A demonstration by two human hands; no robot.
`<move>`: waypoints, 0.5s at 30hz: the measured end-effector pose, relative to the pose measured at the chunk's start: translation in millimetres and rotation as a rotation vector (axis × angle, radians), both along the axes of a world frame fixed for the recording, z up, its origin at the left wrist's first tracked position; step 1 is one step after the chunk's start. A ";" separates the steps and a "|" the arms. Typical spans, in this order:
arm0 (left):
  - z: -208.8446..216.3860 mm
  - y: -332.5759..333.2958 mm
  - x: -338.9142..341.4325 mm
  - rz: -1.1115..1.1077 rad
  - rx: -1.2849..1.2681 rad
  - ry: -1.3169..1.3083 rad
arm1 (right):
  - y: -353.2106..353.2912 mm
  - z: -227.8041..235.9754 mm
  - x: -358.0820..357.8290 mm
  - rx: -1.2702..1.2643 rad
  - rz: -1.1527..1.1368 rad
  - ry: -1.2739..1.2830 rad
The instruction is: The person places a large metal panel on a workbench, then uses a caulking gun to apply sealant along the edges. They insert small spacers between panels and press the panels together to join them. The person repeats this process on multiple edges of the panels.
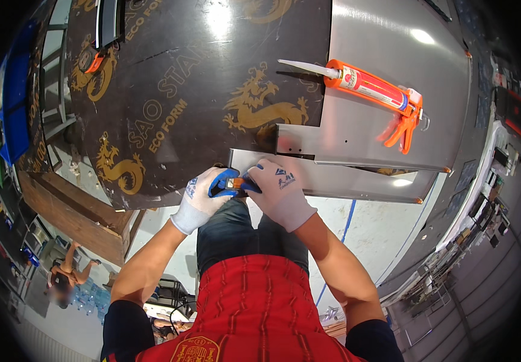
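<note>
Both of my hands wear white gloves with blue palms and meet in front of me at the near edge of the dark board point(170, 133). Between them is a small black and orange object point(234, 183), its kind unclear. My left hand point(203, 194) closes round its left side. The fingers of my right hand point(277, 188) are bent onto its right side. Just beneath and beside the right hand lies a long, narrow metal panel point(333, 181). Farther right, an orange caulking gun point(369, 90) with a white nozzle rests on a wide metal sheet point(387, 36).
At the far left of the board is an orange and black tool point(93, 60), beside a dark bar-shaped thing point(109, 21). A wooden beam point(70, 211) stands below left. Another person point(67, 274) is in the background at lower left. A cluttered shelf point(478, 211) runs along the right.
</note>
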State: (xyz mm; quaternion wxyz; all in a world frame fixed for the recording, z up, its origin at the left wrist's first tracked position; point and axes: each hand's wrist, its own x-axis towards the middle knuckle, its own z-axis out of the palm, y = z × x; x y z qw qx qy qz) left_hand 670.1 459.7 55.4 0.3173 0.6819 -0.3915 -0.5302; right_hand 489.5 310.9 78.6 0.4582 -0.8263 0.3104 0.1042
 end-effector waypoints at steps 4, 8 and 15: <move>-0.2 -3.0 2.6 -0.029 -0.024 -0.002 | -0.9 -1.4 0.4 -0.011 0.027 -0.008; 1.0 -6.5 3.6 -0.045 -0.010 -0.002 | -0.9 0.0 0.3 -0.030 0.045 -0.022; -0.9 -7.2 3.7 -0.057 -0.014 -0.023 | -3.0 -2.6 -3.0 -0.013 0.054 -0.062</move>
